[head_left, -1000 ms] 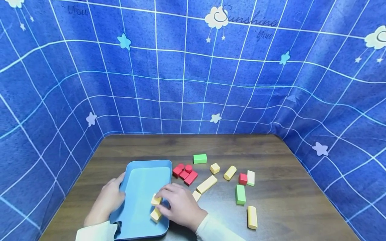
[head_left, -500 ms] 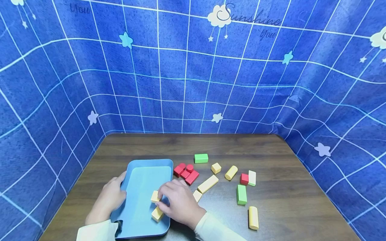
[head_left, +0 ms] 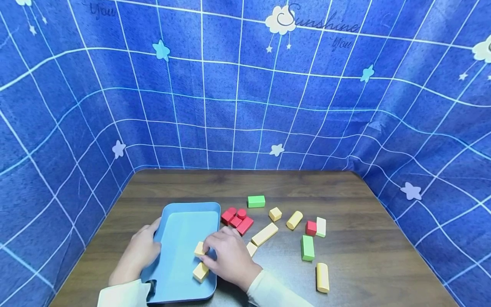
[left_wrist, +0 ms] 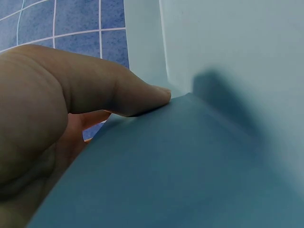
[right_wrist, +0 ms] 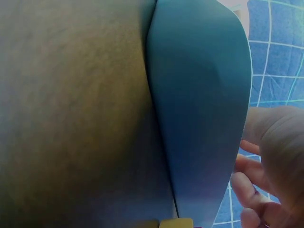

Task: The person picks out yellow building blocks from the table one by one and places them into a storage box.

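Nearest me, pale sleeves (head_left: 274, 292) ran in from the bottom of the head view, and a blue tray (head_left: 174, 249) lay on the left part of the table (head_left: 356, 264). I had the left hand (head_left: 143, 247) gripping the tray's left edge; the left wrist view showed its thumb over the rim on the inner side. Inside the tray, by its right wall, a yellow block (head_left: 200, 272) lay tilted across the corner of my line of sight. Just beyond it, the right hand (head_left: 232, 258) reached over the right wall and pinched a second small block (head_left: 199, 249) between thumb and finger; I could not tell whether that one touched the tray floor. Out on the right of the table a yellow cylinder (head_left: 322, 278) lay closest, then a green block (head_left: 307, 248). Near the right hand, a partly hidden pale yellow piece (head_left: 251, 249) sat at the end of a long yellow bar (head_left: 265, 234). Farther off came a red cube (head_left: 311, 228) beside a pale green block (head_left: 320, 227), a shorter cylinder (head_left: 294, 220), a cluster of red pieces (head_left: 244, 226) just right of the tray, a yellow cube (head_left: 275, 214) and a green brick (head_left: 256, 201). Behind everything hung a blue gridded curtain (head_left: 218, 111) with stars and clouds.
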The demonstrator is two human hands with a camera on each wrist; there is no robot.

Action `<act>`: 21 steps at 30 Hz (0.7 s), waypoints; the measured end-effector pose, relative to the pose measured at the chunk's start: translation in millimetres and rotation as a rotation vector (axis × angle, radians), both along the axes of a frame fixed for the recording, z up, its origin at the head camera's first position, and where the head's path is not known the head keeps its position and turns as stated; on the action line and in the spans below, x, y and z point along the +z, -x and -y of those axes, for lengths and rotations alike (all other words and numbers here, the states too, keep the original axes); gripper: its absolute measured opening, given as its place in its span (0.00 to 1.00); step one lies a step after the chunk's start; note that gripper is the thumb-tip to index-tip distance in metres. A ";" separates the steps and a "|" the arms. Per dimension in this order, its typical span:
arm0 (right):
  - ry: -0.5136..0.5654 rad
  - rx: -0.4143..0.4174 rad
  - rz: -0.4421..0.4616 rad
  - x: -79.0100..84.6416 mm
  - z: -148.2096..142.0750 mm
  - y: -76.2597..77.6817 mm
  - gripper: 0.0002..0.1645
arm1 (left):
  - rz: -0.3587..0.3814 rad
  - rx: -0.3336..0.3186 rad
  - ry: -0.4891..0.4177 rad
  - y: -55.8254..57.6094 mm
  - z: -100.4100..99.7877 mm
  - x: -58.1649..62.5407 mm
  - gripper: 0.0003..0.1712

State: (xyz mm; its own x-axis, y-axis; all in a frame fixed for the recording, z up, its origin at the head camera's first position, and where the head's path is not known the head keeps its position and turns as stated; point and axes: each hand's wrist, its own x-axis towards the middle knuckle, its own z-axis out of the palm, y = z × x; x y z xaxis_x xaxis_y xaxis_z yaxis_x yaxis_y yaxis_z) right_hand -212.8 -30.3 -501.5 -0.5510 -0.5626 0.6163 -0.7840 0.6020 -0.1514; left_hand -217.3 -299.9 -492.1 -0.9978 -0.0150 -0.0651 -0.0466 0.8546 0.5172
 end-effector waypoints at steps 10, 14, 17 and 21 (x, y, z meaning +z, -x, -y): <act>-0.062 -0.029 0.038 -1.6 -0.3 0.8 0.08 | 0.008 -0.002 0.002 0.7 -0.2 -0.2 0.40; -0.076 -0.035 0.063 -1.9 -0.8 0.5 0.07 | 0.004 0.001 0.007 1.0 -0.1 -0.7 0.40; -0.078 -0.040 0.074 -2.7 -0.9 0.8 0.07 | -0.001 -0.001 0.013 1.7 0.2 -0.9 0.40; -0.077 -0.038 0.074 -4.3 -0.3 1.5 0.07 | -0.010 -0.007 0.021 2.2 0.9 -1.0 0.40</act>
State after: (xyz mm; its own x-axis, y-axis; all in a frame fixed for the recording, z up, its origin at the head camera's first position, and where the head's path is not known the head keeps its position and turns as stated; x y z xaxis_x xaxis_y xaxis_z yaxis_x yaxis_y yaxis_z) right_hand -214.3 -30.0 -505.9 -0.6155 -0.5844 0.5287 -0.7487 0.6431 -0.1607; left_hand -219.5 -300.9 -493.1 -0.9985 -0.0089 -0.0547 -0.0351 0.8658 0.4991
